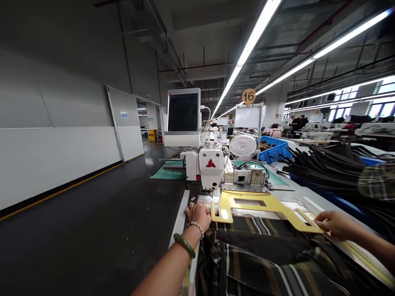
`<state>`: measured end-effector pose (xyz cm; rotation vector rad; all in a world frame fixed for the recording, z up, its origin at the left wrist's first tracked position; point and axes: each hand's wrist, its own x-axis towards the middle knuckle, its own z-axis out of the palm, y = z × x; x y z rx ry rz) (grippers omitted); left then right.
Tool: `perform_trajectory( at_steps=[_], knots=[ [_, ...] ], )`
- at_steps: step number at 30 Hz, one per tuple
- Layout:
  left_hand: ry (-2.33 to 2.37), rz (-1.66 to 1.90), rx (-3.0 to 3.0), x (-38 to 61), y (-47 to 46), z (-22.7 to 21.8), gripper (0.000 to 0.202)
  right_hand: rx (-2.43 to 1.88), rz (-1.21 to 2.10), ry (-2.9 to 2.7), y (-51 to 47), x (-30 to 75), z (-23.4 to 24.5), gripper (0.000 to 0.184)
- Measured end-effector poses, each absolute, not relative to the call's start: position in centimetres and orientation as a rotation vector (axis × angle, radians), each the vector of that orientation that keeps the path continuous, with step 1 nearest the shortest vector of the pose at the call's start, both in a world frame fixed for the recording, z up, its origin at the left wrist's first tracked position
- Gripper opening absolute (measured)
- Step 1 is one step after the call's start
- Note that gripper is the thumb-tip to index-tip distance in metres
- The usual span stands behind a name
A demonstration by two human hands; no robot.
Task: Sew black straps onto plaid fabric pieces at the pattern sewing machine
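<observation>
A yellow flat template (pixel 262 205) with cut-out windows lies on the machine bed under the white sewing machine head (pixel 210 164). Dark striped fabric (pixel 262 255) lies beneath and in front of it. My left hand (pixel 199 213), wearing a bead bracelet and a green bangle, has its fingers curled at the template's left edge, pressing on it. My right hand (pixel 335 224) pinches the template's right end, fingers closed on its corner.
A dark screen (pixel 183 113) stands above the machine. A small white fan (pixel 243 146) and blue bins (pixel 274 150) sit behind. A stack of dark strips (pixel 324 166) lies at the right. Other people work far back. Open floor stretches to the left.
</observation>
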<state>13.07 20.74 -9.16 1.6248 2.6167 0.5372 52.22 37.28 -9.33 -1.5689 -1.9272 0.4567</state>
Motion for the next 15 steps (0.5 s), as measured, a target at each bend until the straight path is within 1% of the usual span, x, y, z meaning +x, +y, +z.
perform_trajectory(
  at_steps=[2, 3, 4, 5, 6, 8, 10, 12, 13, 15],
  knots=[
    [2.612, 0.556, 1.615, 13.1, 20.8, -9.2, 0.03, -1.659, 0.425, -2.064, 37.5, 50.7, -6.8, 0.013],
    [2.611, 0.562, 1.612, 13.1, 20.8, -9.3, 0.03, -1.611, 0.395, -2.118, 37.0, 49.3, -5.6, 0.012],
    [2.61, 0.565, 1.61, 13.1, 20.8, -9.3, 0.03, -1.483, 0.386, -2.179, 36.1, 47.5, -4.7, 0.017],
    [2.609, 0.564, 1.608, 13.2, 20.8, -9.4, 0.03, -1.285, 0.502, -2.326, 34.9, 45.5, -4.1, 0.021],
    [2.608, 0.562, 1.607, 13.2, 20.8, -9.4, 0.03, -1.09, 0.629, -2.449, 33.4, 43.3, -3.9, 0.027],
    [2.605, 0.556, 1.604, 13.2, 20.8, -9.5, 0.028, -0.918, 0.907, -2.677, 30.3, 39.2, -4.4, 0.031],
    [2.601, 0.551, 1.603, 13.2, 20.7, -9.5, 0.026, -0.88, 0.875, -2.773, 28.0, 36.1, -5.5, 0.032],
    [2.595, 0.55, 1.599, 13.1, 20.6, -9.5, 0.024, -0.961, 0.888, -2.802, 26.9, 34.5, -6.3, 0.034],
    [2.592, 0.551, 1.595, 13.1, 20.5, -9.4, 0.023, -0.994, 0.95, -2.813, 26.8, 34.1, -6.3, 0.033],
    [2.585, 0.553, 1.578, 13.0, 20.2, -9.2, 0.023, -0.962, 1.183, -2.827, 27.0, 33.9, -5.9, 0.026]
  ],
)
